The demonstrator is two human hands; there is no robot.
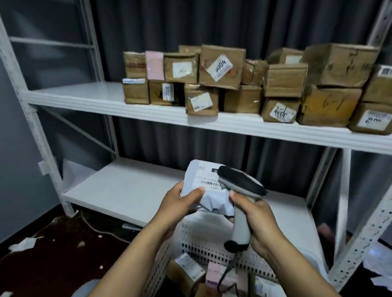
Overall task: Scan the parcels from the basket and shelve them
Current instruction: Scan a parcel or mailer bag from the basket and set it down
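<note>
While the left hand point(181, 200) is gripping a white parcel point(207, 190) over the basket point(206, 245), the right hand point(258, 217) is clutching the scanner point(242, 187) at its label. Boxes point(261, 83) are crowding the shelf point(81, 97); more parcels are waiting below.

Looks forward and down from head height through one wide-angle lens, bending the edges of the scene. Sits close over the left hand point(176, 205) and right hand point(262, 221) at near centre, with the basket point(206, 247) nearest at the bottom. Faces the shelving point(372, 223), upper board point(77, 92) far and high, lower board point(128, 190) just beyond the hands.
</note>
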